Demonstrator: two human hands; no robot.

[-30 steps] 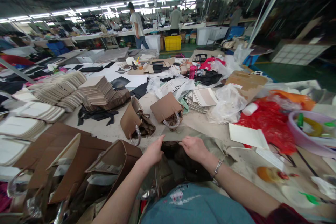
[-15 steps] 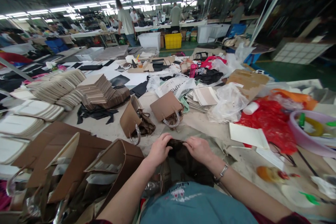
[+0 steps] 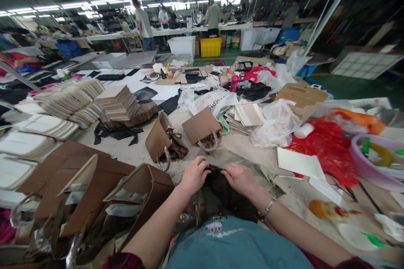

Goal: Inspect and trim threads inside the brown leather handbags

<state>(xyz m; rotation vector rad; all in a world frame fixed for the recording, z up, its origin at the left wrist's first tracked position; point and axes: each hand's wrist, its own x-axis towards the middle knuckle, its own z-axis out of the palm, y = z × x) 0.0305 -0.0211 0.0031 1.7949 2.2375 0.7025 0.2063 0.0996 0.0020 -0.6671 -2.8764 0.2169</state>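
Observation:
Right in front of my body I hold a dark olive-brown bag lining (image 3: 225, 191) by its upper edge. My left hand (image 3: 195, 174) pinches that edge on the left, thumb and fingers closed. On the right, my right hand (image 3: 240, 180) pinches the same edge, a short gap from the left hand. The lower part of the fabric hangs toward my apron and is partly hidden. Two brown handbags (image 3: 202, 126) with plastic-wrapped handles lie just beyond my hands. To the left stand several larger brown bags (image 3: 154, 189), open at the top.
Stacked white panels (image 3: 23, 147) and brown board pieces (image 3: 115, 103) cover the left side. At right lie a red plastic bag (image 3: 328, 151), a lilac basin (image 3: 356, 164), a bottle of amber liquid (image 3: 323, 209) and a white sheet (image 3: 299, 164). Other people work in the background.
The view has shifted slightly. My left hand's fingers have closed further over the fabric edge, and the dark opening between my hands has narrowed. Both hands keep hold of it.

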